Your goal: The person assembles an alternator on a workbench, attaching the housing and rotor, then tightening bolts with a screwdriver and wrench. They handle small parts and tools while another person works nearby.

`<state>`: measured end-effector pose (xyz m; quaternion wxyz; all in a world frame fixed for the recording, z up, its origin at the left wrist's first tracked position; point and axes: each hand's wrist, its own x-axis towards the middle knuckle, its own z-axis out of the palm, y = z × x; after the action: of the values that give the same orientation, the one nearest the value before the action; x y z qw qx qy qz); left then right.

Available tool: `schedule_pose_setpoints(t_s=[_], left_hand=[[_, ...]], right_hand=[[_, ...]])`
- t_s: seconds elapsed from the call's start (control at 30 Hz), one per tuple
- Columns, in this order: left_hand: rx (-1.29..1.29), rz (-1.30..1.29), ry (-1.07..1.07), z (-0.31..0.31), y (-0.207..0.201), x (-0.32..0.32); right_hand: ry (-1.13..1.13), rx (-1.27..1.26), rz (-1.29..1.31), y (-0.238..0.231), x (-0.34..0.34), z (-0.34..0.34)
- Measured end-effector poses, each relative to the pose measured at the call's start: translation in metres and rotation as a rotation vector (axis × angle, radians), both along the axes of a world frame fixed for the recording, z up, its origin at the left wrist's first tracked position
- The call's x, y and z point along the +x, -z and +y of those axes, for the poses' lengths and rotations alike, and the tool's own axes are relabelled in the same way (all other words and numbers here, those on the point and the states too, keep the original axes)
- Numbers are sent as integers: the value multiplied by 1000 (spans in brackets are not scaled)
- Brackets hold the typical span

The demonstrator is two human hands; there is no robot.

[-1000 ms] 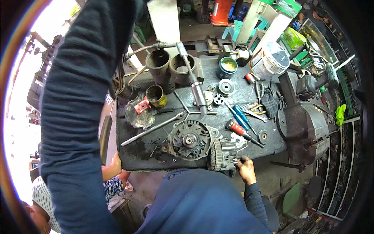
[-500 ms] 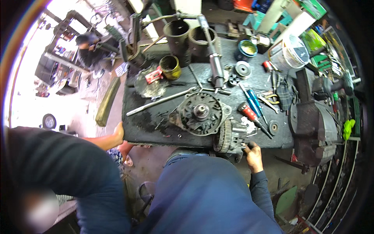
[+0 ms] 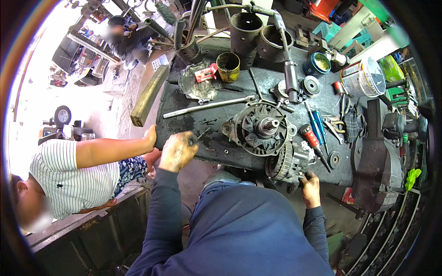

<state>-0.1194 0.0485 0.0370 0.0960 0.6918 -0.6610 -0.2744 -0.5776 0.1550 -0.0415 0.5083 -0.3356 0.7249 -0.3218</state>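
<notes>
My left hand (image 3: 178, 152) is closed in a fist at the near left edge of the black workbench (image 3: 216, 149). Something dark and round shows at its finger end, too small to name. My right hand (image 3: 311, 186) grips the near right side of a grey alternator housing (image 3: 294, 163) with a ridged stator ring, standing on edge at the bench front. Against that ring lies the other alternator half (image 3: 262, 129), face up, its finned rotor and shaft showing. Several small bolts (image 3: 208, 122) and a nut (image 3: 226, 151) are scattered between it and my left hand.
A long bar (image 3: 207, 106) lies behind the alternator. To the right are a red-handled screwdriver (image 3: 315, 143), pliers (image 3: 337, 125) and a bench vise (image 3: 375, 161). Metal cylinders (image 3: 245, 34) stand at the back. Another person's hand (image 3: 150, 136) touches the left corner.
My left arm has swung in from the far left, and its fist now shows over the bench's near edge. The view has shifted, moving the bench rightward. My right hand stays on the alternator housing.
</notes>
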Motion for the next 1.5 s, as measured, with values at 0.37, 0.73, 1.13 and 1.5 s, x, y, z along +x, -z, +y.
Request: schedule_pose_setpoints(t_s=[0.37, 0.73, 1.13, 1.5], left_hand=[[-199, -188, -99, -65, 68, -6], [-107, -252, -22, -182, 93, -4], [-454, 306, -267, -222, 82, 39], [-170, -339, 7, -172, 97, 4]], right_hand=[[-93, 61, 247, 3, -3, 5], [60, 46, 128, -1, 9, 8], [156, -56, 179, -12, 26, 5], [160, -65, 257, -1, 25, 10]])
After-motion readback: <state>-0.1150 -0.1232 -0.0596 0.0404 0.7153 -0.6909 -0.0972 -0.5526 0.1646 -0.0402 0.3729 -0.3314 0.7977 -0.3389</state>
